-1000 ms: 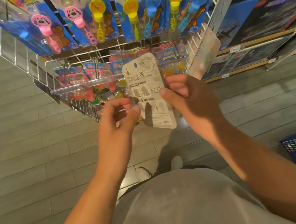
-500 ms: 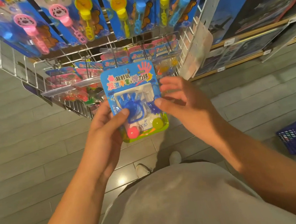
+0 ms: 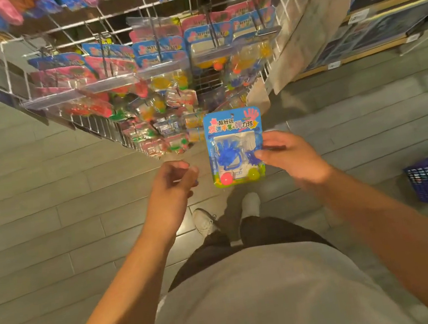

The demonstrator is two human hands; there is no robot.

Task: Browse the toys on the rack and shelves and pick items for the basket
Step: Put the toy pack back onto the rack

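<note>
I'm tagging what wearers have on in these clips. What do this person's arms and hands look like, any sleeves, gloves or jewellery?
Both forearms are bare, no sleeves reaching them. The left hand and right hand wear no gloves; no rings, watch or bracelets show.

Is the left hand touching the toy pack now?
Apart. The head view shows floor between the left hand and the toy pack; only the right hand pinches its edge.

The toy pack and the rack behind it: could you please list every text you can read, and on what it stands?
"超好玩": small top line on the toy pack pinched in the right hand.
"发泄手掌+弹力球": large coloured line beneath it on the same pack.
Hanging packs on the rack: print too blurred to read.
Shelf price tags: too small to read.
</note>
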